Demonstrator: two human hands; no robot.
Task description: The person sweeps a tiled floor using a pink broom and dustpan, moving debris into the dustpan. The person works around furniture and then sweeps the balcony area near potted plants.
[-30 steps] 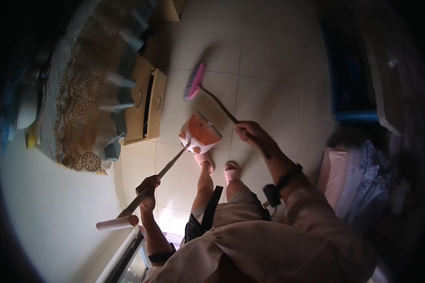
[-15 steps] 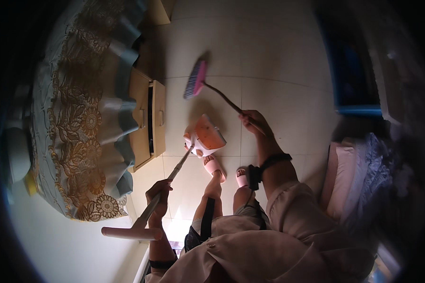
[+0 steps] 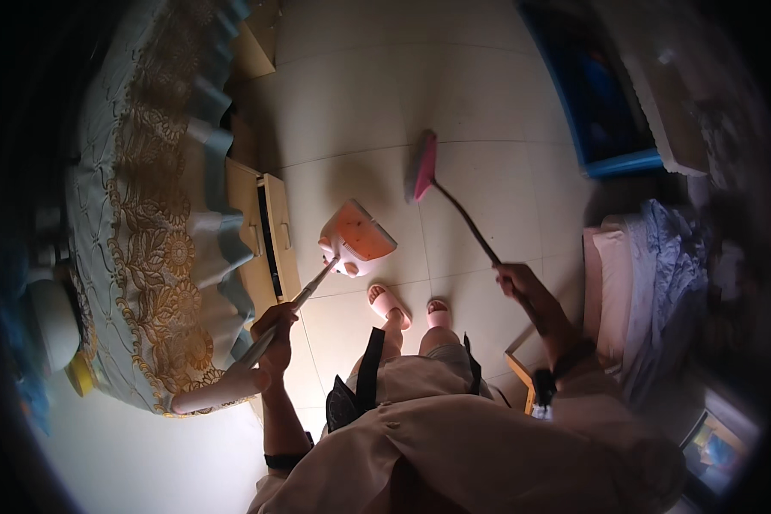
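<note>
The pink-headed broom (image 3: 426,170) is extending toward eleven o'clock from the right hand (image 3: 519,283) (the nearer one), its long axis running eleven to five; that hand's fingers are wrapping the dark handle (image 3: 471,225). The orange-and-white dustpan (image 3: 367,240) is lying at one o'clock from the left hand (image 3: 274,334), whose fingers are encircling its pole (image 3: 316,283). Pink slippers (image 3: 388,301) are resting below.

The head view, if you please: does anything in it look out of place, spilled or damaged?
A drawer of the wooden cabinet at left seems ajar: its front juts out, with a dark gap behind it. The dustpan looks intact, and no clear spill shows on the floor.
</note>
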